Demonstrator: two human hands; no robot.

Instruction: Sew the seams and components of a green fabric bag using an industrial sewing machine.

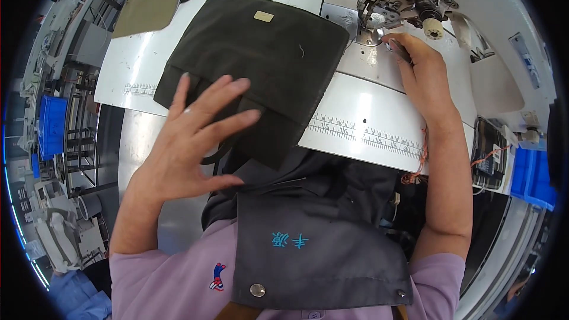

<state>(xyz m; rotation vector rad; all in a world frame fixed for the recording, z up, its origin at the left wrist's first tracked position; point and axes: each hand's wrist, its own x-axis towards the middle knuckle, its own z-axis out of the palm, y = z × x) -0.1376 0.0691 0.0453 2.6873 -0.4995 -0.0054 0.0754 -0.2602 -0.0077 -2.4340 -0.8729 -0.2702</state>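
A dark olive fabric piece (261, 59) with a small pale label lies on the white sewing table, its lower part hanging over the front edge. My left hand (195, 133) is over its lower left part, fingers spread and holding nothing; I cannot tell whether it touches the cloth. Beside the needle area of the sewing machine (379, 15), my right hand (424, 68) is closed around a small metal tool that looks like thread snips (399, 51). Much of that tool is hidden in the fingers. A loose thread lies on the fabric.
Measuring scales run along the table's (361, 101) front edge. More olive fabric (151, 9) lies at the far left. Orange thread (422, 160) hangs by my right forearm. Blue bins stand at the left (53, 124) and right (531, 175).
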